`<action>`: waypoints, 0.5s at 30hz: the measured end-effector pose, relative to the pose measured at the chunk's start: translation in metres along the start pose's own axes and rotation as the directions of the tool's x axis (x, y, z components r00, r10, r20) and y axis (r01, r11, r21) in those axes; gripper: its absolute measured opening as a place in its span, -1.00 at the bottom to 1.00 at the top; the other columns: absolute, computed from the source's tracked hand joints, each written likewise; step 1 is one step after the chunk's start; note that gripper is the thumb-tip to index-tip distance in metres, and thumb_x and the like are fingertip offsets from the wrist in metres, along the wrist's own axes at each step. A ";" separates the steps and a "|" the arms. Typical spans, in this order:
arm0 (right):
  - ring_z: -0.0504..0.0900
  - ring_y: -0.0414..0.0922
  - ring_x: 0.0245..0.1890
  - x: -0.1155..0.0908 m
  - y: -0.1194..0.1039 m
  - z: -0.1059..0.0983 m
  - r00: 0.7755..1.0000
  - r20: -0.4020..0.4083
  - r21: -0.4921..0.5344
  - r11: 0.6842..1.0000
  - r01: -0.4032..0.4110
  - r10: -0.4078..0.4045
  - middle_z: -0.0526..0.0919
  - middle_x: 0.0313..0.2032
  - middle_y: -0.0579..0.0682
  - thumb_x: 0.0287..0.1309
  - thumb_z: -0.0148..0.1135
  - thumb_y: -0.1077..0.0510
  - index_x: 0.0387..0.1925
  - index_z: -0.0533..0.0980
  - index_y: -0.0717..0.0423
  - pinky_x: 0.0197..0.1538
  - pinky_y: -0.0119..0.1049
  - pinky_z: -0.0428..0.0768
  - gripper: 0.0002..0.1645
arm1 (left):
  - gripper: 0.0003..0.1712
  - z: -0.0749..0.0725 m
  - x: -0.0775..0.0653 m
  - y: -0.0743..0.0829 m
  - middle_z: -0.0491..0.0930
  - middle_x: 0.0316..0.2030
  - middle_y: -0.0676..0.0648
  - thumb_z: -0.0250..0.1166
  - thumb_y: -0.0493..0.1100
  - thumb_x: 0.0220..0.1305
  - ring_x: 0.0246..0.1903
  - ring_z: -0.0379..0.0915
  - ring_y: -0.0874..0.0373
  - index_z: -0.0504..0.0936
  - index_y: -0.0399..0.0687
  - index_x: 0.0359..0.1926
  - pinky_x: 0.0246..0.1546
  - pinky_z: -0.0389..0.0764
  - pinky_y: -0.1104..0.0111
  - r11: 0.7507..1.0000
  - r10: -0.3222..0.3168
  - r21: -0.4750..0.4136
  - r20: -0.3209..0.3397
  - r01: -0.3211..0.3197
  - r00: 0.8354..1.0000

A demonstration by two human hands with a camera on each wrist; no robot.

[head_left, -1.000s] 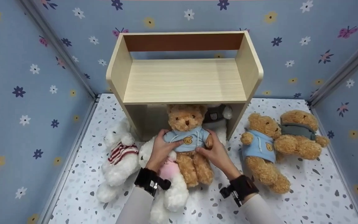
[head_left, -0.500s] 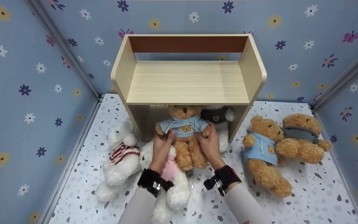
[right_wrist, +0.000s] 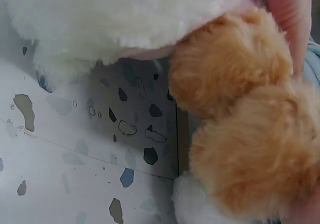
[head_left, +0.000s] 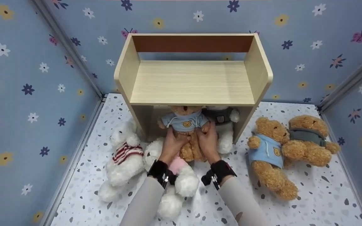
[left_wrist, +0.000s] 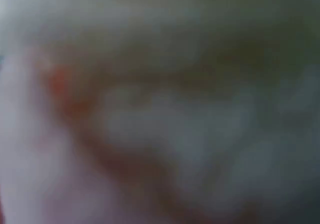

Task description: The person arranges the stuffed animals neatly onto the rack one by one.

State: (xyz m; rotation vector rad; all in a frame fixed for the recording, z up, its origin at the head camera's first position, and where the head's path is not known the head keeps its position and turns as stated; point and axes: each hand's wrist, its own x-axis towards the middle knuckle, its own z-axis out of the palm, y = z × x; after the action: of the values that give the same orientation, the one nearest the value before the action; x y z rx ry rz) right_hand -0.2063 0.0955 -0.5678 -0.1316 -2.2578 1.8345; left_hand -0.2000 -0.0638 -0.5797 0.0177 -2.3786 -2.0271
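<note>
Placement is looking partway along. A curly brown plush bear in a light-blue hoodie (head_left: 186,123) is sitting mostly inside the lower compartment of a pale wood-grain shelf unit (head_left: 193,83), its head partly hidden under the upper board and its legs pointing out front. Left hand (head_left: 172,145) and right hand (head_left: 208,141) are both clamping it from either side, low on the body, thumbs in front, so release is not yet done. Left wrist view is too blurred to help.

Seemingly done: a fluffy white plush toy in a dark-grey top (head_left: 222,121) is occupying the compartment's right side, just beside the bear.

Outside, on the white speckled floor (head_left: 319,194): a white plush in a red-striped top (head_left: 126,153) and a white plush in pink (head_left: 185,182) are lying left and in front; a brown plush in a blue hoodie (head_left: 267,152) and a brown plush in dark green (head_left: 308,136) are lying right. Can't tell if these count as left to do.
</note>
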 end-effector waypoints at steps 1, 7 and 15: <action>0.46 0.07 0.28 0.001 0.001 0.000 1.000 0.013 -0.006 1.000 0.002 -0.002 0.51 0.21 0.22 0.31 0.31 0.26 0.43 0.26 0.21 0.39 -0.06 0.36 -0.28 | -0.02 0.000 0.001 0.000 0.39 0.36 -0.41 0.45 -0.31 0.15 0.39 0.29 -0.25 0.14 -0.39 0.50 0.47 0.23 0.03 1.000 0.012 0.028 -0.008 -0.011 1.000; 0.33 0.19 0.43 0.003 0.005 -0.001 0.993 0.118 -0.059 0.998 0.032 -0.025 0.38 0.39 0.36 0.36 0.28 0.26 0.53 0.15 0.32 0.46 0.06 0.29 -0.17 | -0.24 -0.006 0.006 0.002 0.41 0.36 -0.43 0.27 -0.28 0.35 0.38 0.32 -0.30 0.22 -0.40 0.48 0.43 0.31 0.01 0.969 -0.068 0.232 -0.069 0.083 0.995; 0.29 0.23 0.46 0.002 0.014 -0.009 0.968 0.239 -0.306 0.952 0.003 0.074 0.28 0.46 0.37 0.42 0.07 0.25 0.58 0.07 0.31 0.46 0.07 0.32 -0.21 | -0.29 -0.014 0.015 -0.004 0.36 0.42 -0.38 0.12 -0.34 0.36 0.42 0.26 -0.27 0.25 -0.33 0.51 0.45 0.28 0.05 0.937 -0.186 0.271 -0.143 0.219 0.972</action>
State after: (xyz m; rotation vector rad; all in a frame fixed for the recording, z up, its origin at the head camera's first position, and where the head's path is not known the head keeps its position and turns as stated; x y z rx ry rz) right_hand -0.2068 0.1079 -0.5799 0.0082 -2.7195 1.5813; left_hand -0.2148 -0.0785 -0.5816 0.3883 -2.6663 -1.6758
